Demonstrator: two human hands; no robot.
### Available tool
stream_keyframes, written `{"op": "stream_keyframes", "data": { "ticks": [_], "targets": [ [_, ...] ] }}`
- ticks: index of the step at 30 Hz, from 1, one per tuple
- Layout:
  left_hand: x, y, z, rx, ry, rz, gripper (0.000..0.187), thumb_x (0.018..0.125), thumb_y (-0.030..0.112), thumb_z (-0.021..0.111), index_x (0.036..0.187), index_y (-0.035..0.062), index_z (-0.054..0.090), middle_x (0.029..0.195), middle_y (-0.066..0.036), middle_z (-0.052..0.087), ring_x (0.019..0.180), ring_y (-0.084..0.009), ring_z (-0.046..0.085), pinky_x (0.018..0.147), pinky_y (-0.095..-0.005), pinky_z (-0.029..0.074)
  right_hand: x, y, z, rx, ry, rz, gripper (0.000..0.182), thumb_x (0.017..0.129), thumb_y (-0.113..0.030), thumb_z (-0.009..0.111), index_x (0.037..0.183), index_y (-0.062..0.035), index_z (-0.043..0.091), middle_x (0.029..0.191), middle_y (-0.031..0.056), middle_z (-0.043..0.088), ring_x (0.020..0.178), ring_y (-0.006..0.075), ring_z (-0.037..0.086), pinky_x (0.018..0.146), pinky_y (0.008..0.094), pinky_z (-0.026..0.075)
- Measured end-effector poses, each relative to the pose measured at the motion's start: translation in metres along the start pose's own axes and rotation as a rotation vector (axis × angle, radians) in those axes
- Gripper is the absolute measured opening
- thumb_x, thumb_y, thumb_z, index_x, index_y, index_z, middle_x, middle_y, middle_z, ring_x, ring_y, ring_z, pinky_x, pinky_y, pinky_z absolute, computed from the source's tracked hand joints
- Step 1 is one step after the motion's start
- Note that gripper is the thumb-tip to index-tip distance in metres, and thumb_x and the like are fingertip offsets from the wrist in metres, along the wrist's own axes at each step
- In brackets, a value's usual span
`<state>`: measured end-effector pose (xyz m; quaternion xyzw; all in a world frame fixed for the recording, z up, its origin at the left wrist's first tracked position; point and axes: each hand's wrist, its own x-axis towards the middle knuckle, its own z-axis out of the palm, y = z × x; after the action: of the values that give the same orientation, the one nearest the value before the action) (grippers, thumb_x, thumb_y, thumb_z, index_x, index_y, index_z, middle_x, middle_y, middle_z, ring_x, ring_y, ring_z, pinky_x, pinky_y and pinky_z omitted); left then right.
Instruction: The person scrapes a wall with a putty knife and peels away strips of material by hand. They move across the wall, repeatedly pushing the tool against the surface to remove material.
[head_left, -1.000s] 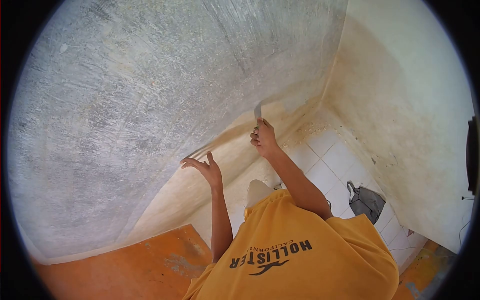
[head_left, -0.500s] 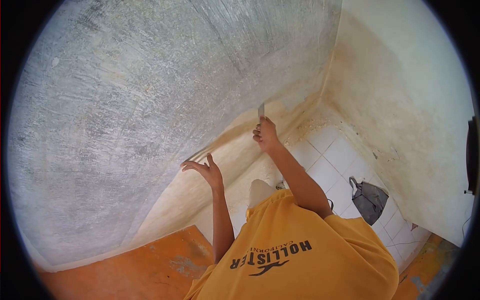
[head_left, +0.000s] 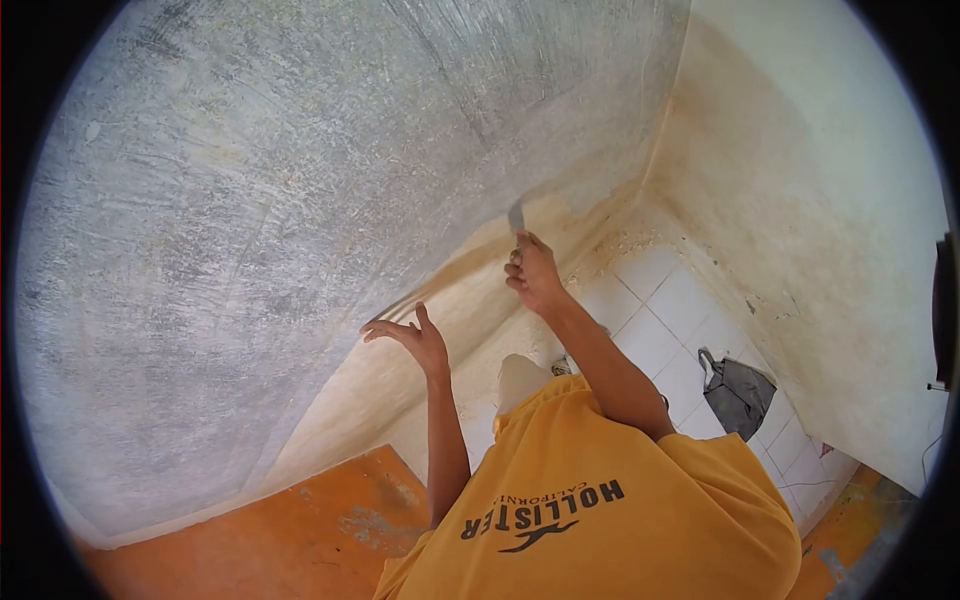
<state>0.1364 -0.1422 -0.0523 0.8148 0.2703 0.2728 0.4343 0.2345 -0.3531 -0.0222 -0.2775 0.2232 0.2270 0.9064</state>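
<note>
My right hand point(head_left: 534, 275) is closed around the handle of a scraper point(head_left: 516, 215), whose narrow grey blade points up at the wall. The blade overlaps the line where the rough, streaked grey surface point(head_left: 270, 210) meets a smoother cream band point(head_left: 470, 300) lower on the wall. To the left, my left hand point(head_left: 415, 342) is open, thumb raised and fingers stretched out, with its fingertips right at the lower edge of the grey surface. Most of the scraper's handle is hidden in my right fist.
A stained cream wall point(head_left: 790, 200) adjoins on the right. White floor tiles point(head_left: 680, 305) lie below, with crumbs of debris along the wall's foot. A dark grey bag point(head_left: 740, 397) rests on the tiles. Worn orange paint covers a surface point(head_left: 270, 540) at lower left.
The scraper's blade has shifted slightly left and tilted, and my right hand has turned a little with it. My left hand stays nearly in place.
</note>
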Motion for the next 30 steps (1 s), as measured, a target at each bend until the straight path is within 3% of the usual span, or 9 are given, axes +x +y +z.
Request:
{"op": "stream_keyframes", "data": {
  "ticks": [2, 8, 11, 15, 18, 21, 24, 27, 30],
  "targets": [
    [0.000, -0.006, -0.001, 0.025, -0.003, 0.022, 0.107, 0.101, 0.021, 0.062, 0.152, 0.0053, -0.031, 0.158, -0.021, -0.039, 0.144, -0.0433, -0.036, 0.119, -0.0544, 0.027, 0.024, 0.001, -0.017, 0.022, 0.038, -0.039, 0.011, 0.107, -0.027, 0.048, 0.107, -0.0154, 0.049, 0.069, -0.0033, 0.037, 0.049, 0.0058, 0.027, 0.039, 0.0214, 0.021],
    [0.004, -0.016, 0.003, 0.081, 0.025, 0.032, 0.109, 0.100, 0.021, 0.064, 0.152, 0.0064, -0.031, 0.157, -0.020, -0.040, 0.144, -0.0433, -0.036, 0.115, -0.0530, 0.033, 0.000, -0.006, 0.001, -0.034, 0.026, -0.004, 0.012, 0.107, -0.027, 0.047, 0.103, -0.0156, 0.048, 0.069, -0.0031, 0.037, 0.049, 0.0059, 0.028, 0.039, 0.0215, 0.022],
    [0.000, -0.016, 0.002, 0.054, 0.030, 0.020, 0.110, 0.100, 0.022, 0.065, 0.152, 0.0067, -0.031, 0.157, -0.020, -0.041, 0.144, -0.0432, -0.037, 0.114, -0.0534, 0.034, 0.061, 0.000, -0.044, 0.084, 0.089, -0.022, 0.010, 0.107, -0.026, 0.047, 0.105, -0.0157, 0.048, 0.069, -0.0033, 0.037, 0.050, 0.0062, 0.028, 0.039, 0.0216, 0.022],
    [0.002, -0.014, 0.003, 0.040, 0.010, 0.009, 0.110, 0.100, 0.022, 0.064, 0.152, 0.0069, -0.031, 0.156, -0.020, -0.041, 0.144, -0.0426, -0.037, 0.113, -0.0541, 0.033, -0.006, -0.010, 0.002, -0.006, -0.014, 0.007, 0.013, 0.107, -0.026, 0.046, 0.101, -0.0146, 0.045, 0.069, -0.0030, 0.038, 0.049, 0.0067, 0.029, 0.039, 0.0213, 0.022],
    [0.002, -0.014, 0.002, 0.103, 0.002, 0.002, 0.109, 0.100, 0.021, 0.064, 0.152, 0.0071, -0.032, 0.156, -0.020, -0.042, 0.144, -0.0426, -0.037, 0.113, -0.0538, 0.034, 0.018, -0.009, -0.008, 0.050, 0.118, 0.006, 0.011, 0.106, -0.024, 0.047, 0.102, -0.0148, 0.046, 0.069, -0.0033, 0.038, 0.049, 0.0064, 0.029, 0.039, 0.0212, 0.022],
    [0.002, -0.008, 0.006, -0.039, 0.029, -0.001, 0.109, 0.100, 0.021, 0.064, 0.152, 0.0060, -0.031, 0.154, -0.024, -0.042, 0.143, -0.0425, -0.038, 0.115, -0.0525, 0.032, 0.044, -0.012, -0.039, 0.066, 0.084, 0.032, 0.014, 0.106, -0.028, 0.048, 0.102, -0.0149, 0.048, 0.068, -0.0030, 0.036, 0.049, 0.0063, 0.029, 0.039, 0.0221, 0.021],
    [0.000, 0.002, 0.002, 0.098, -0.004, 0.006, 0.110, 0.100, 0.020, 0.064, 0.151, 0.0049, -0.033, 0.152, -0.029, -0.042, 0.144, -0.0430, -0.037, 0.116, -0.0504, 0.031, 0.004, -0.013, -0.009, 0.008, -0.015, 0.033, 0.013, 0.106, -0.028, 0.048, 0.105, -0.0147, 0.049, 0.068, -0.0029, 0.036, 0.048, 0.0061, 0.029, 0.039, 0.0220, 0.021],
    [-0.002, 0.019, 0.002, -0.056, -0.007, -0.072, 0.111, 0.100, 0.021, 0.063, 0.150, 0.0034, -0.034, 0.150, -0.032, -0.042, 0.145, -0.0440, -0.033, 0.120, -0.0491, 0.021, 0.018, -0.017, -0.021, 0.029, 0.031, 0.033, 0.012, 0.106, -0.026, 0.048, 0.105, -0.0141, 0.050, 0.069, -0.0028, 0.037, 0.049, 0.0061, 0.029, 0.039, 0.0220, 0.021],
    [0.002, 0.007, 0.009, 0.088, 0.051, -0.002, 0.112, 0.100, 0.021, 0.063, 0.148, 0.0022, -0.036, 0.150, -0.032, -0.042, 0.147, -0.0445, -0.030, 0.123, -0.0486, 0.009, 0.011, -0.014, -0.019, -0.008, 0.068, 0.042, 0.013, 0.106, -0.026, 0.047, 0.109, -0.0135, 0.051, 0.070, -0.0023, 0.037, 0.049, 0.0064, 0.029, 0.039, 0.0221, 0.021]
  ]
}}
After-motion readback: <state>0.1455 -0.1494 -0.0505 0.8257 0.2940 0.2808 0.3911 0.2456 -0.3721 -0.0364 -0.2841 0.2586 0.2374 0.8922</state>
